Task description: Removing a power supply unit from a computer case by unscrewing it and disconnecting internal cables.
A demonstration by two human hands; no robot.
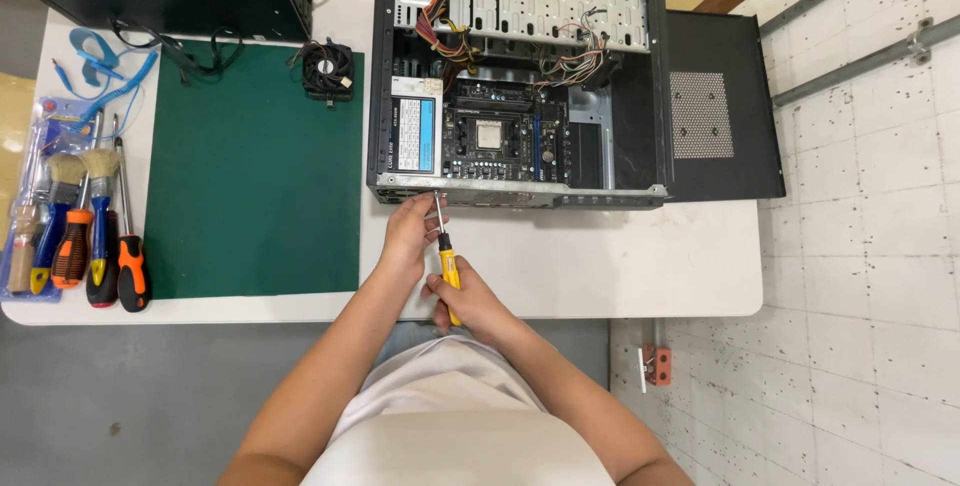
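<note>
An open black computer case (520,191) lies on its side on the white table (640,266), showing its motherboard, power supply and loose wires. My right hand (470,301) grips the yellow handle of a screwdriver (448,264). Its metal shaft points up at the case's near edge. My left hand (410,236) pinches the shaft close to the tip, right against the case's rear panel.
A green mat (250,166) covers the table's left half. A small black fan (328,68) sits at its top corner. Screwdrivers and brushes (80,236) lie at the far left, with a blue strap (100,61) above them. The case's side panel (720,106) rests at right.
</note>
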